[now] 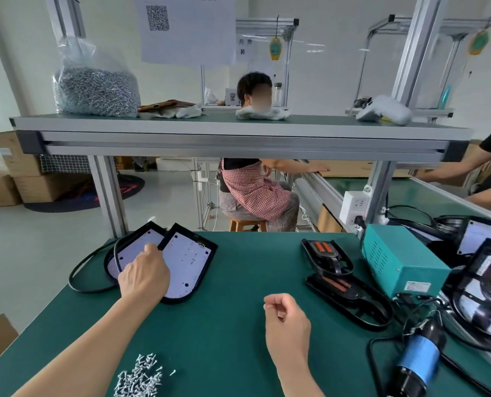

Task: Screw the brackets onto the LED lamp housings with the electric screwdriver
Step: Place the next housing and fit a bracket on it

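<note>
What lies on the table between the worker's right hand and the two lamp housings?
Nothing: in the head view, only bare green mat separates the right hand from the lamp housings, which the left hand holds.

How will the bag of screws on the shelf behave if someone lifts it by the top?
The bag is full of metal screws, so it is probably heavy for its size. Its thin clear plastic looks floppy, so it would likely sag and shift. Screw tips might pierce it.

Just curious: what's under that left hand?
Left hand lies over two overlapping black lamp housings, white LED boards facing up. Whatever sits directly beneath the palm is hidden.
</note>
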